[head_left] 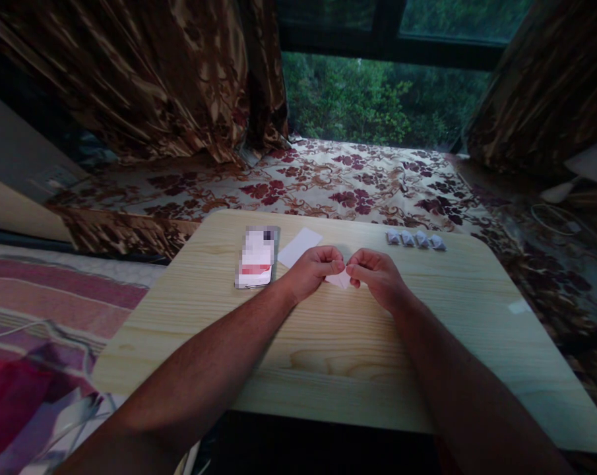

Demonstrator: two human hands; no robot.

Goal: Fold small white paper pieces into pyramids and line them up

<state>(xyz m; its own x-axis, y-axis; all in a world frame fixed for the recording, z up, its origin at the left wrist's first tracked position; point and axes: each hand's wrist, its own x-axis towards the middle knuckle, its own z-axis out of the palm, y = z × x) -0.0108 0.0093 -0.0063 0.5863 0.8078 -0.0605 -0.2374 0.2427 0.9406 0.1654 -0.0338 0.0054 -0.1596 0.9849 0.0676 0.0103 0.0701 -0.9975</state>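
Both my hands meet over the middle of a light wooden table [328, 356]. My left hand [313, 270] and my right hand [377, 274] are closed in pinches on a small folded piece of white paper [340, 280] held between them just above the tabletop. A flat white paper sheet [299, 246] lies just behind my left hand. A phone [256, 257] lies on the table to the left of that sheet. Several small folded paper pieces [415, 239] stand in a row at the table's far right.
A floral-patterned cushion surface [357, 178] runs behind the table below a window [377, 99] with brown patterned curtains [169, 72] on both sides. A striped cloth [41, 290] and white cables [11, 330] lie at the left. A small paper scrap [518, 307] sits near the table's right edge.
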